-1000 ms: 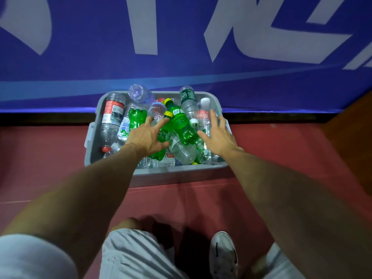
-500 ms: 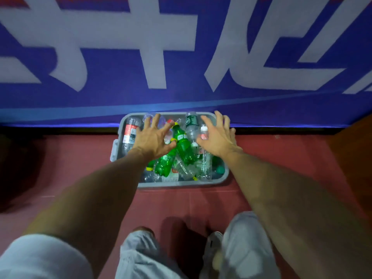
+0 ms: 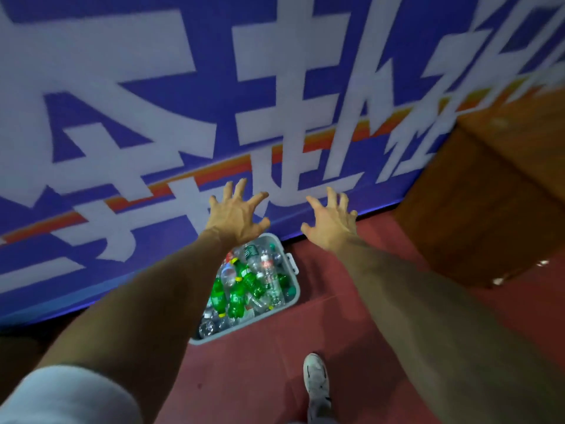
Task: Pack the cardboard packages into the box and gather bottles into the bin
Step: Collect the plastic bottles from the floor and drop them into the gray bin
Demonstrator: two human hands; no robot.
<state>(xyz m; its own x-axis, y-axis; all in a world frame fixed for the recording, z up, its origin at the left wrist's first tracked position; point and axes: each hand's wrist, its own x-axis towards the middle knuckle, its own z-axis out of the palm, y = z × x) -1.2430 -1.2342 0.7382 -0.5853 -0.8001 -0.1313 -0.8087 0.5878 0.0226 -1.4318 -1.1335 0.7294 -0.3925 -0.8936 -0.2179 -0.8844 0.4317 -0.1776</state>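
A person is stretching both arms forward, the left hand [image 3: 237, 217] and right hand [image 3: 331, 223] both hanging in the air with fingers spread wide, gripping nothing. Below them, past one white shoe [image 3: 316, 382] on the red floor [image 3: 275, 377], a grey bin [image 3: 214, 339] is sitting heaped with clear and green bottles [image 3: 241, 289]. Its long axis is running along the foot of the blue banner [image 3: 153, 117] behind. The bottles are lying crisscross, caps pointing in mixed directions. The gathering step is looking finished; next is probably turning to find the cardboard packages, none showing here.
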